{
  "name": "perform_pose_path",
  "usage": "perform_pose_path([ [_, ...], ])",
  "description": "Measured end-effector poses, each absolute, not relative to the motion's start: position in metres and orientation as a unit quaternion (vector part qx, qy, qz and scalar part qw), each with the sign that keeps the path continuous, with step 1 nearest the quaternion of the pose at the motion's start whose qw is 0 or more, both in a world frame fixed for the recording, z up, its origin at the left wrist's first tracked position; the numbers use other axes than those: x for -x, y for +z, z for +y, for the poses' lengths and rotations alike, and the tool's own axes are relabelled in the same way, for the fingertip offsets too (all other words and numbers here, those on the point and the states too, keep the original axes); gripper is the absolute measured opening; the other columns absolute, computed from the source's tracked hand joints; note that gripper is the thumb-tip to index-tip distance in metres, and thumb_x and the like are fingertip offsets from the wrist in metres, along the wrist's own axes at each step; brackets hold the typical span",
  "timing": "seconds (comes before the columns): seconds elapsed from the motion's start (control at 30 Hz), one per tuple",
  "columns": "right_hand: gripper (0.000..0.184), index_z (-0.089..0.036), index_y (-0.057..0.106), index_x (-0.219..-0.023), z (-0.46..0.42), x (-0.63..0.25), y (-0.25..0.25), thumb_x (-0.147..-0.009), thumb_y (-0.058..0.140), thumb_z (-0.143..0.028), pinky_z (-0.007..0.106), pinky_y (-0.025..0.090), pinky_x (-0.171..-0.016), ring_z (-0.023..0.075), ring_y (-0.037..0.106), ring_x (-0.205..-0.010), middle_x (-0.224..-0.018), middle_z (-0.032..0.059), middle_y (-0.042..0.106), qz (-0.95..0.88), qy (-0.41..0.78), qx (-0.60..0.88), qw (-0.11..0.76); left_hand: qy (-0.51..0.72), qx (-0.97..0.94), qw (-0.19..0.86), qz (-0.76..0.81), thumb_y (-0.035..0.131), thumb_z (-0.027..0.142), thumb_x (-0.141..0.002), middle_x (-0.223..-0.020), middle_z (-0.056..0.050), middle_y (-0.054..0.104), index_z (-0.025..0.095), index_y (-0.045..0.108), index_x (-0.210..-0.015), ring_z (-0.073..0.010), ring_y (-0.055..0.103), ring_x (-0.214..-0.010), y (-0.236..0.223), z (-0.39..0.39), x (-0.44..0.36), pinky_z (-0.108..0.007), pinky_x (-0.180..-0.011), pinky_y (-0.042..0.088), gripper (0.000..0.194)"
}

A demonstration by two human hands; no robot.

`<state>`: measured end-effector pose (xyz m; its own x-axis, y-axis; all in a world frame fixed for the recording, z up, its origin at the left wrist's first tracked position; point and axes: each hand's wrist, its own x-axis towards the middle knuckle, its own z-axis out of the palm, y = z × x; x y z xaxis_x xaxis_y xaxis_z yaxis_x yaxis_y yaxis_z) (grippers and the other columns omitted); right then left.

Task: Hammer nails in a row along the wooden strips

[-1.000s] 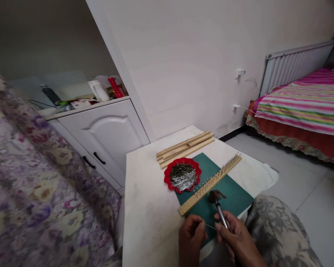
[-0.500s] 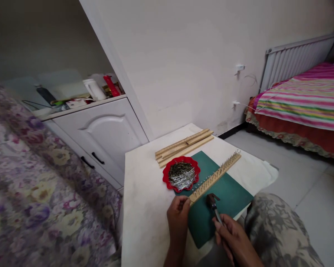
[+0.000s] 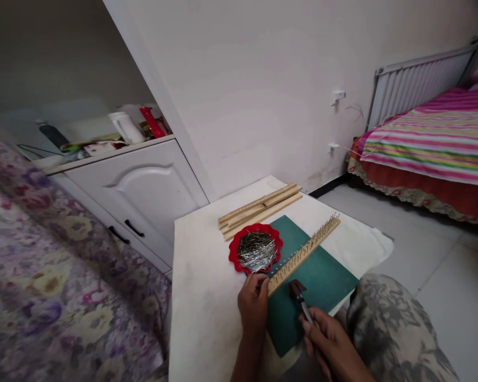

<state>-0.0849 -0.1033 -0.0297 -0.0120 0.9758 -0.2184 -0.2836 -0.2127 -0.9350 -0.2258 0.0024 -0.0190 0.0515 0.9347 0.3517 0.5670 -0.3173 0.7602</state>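
A wooden strip [image 3: 286, 271] lies slantwise on a green mat [image 3: 334, 276], with rows of nails standing up along it. At its near left end is my left hand [image 3: 253, 298], fingers pinched together against the wood. Whatever sits between those fingertips is too small to make out. My right hand [image 3: 322, 334] grips the handle of a hammer [image 3: 298, 289], whose head hangs over the mat just right of the strip. Beside the strip, a red scalloped dish [image 3: 233, 253] holds a heap of loose nails [image 3: 257, 251].
Several bare wooden strips [image 3: 258, 209] lie behind the dish on the cloth-covered table [image 3: 203, 297]. A white cabinet [image 3: 143, 196] and a floral curtain [image 3: 63, 276] stand left. My knee [image 3: 390, 318] is close at the table's right edge, with a bed [image 3: 426, 143] beyond.
My left fingers have shifted slightly forward over the strip's end. The hammer head has moved a little left, closer to the left hand. The whole view has also turned slightly.
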Motion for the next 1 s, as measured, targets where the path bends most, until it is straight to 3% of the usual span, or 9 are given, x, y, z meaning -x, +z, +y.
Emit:
perform_pose_path([
  [0.23, 0.04, -0.019, 0.045, -0.077, -0.104, 0.083, -0.031, -0.08, 0.049, -0.059, 0.012, 0.018, -0.025, 0.0006, 0.028, -0.023, -0.049, -0.0088, 0.052, -0.365, 0.617, 0.48, 0.505, 0.401, -0.716, 0.194, 0.538, 0.048, 0.026, -0.084, -0.076, 0.0, 0.061, 0.02, 0.062, -0.078, -0.013, 0.058, -0.071, -0.017, -0.001, 0.222, -0.022, -0.066, 0.043, 0.016],
  [0.53, 0.033, -0.019, 0.044, -0.088, -0.086, 0.084, 0.006, -0.085, 0.045, -0.053, 0.012, 0.015, -0.025, 0.0016, 0.03, -0.022, -0.05, -0.0086, 0.056, -0.412, 0.631, 0.447, 0.482, 0.416, -0.704, 0.231, 0.527, 0.047, 0.027, -0.083, -0.075, 0.0, 0.06, 0.019, 0.062, -0.078, -0.0135, 0.057, -0.071, -0.022, 0.001, 0.222, -0.022, -0.066, 0.043, 0.018],
  [0.73, 0.028, -0.02, 0.044, -0.087, -0.066, 0.095, 0.017, -0.088, 0.043, -0.048, 0.011, 0.018, -0.024, 0.0014, 0.03, -0.022, -0.049, -0.0101, 0.053, -0.464, 0.623, 0.426, 0.464, 0.425, -0.693, 0.23, 0.535, 0.049, 0.021, -0.078, -0.067, 0.002, 0.055, 0.018, 0.058, -0.068, -0.0118, 0.052, -0.064, -0.026, 0.001, 0.223, -0.021, -0.06, 0.039, 0.014],
  [1.0, 0.032, -0.021, 0.043, -0.086, -0.065, 0.098, 0.018, -0.086, 0.042, -0.053, 0.012, 0.019, -0.023, 0.0026, 0.031, -0.022, -0.049, -0.0106, 0.053, -0.475, 0.619, 0.45, 0.434, 0.42, -0.684, 0.25, 0.542, 0.048, 0.021, -0.077, -0.069, 0.001, 0.056, 0.018, 0.057, -0.067, -0.013, 0.053, -0.066, -0.027, 0.002, 0.223, -0.022, -0.061, 0.038, 0.013],
])
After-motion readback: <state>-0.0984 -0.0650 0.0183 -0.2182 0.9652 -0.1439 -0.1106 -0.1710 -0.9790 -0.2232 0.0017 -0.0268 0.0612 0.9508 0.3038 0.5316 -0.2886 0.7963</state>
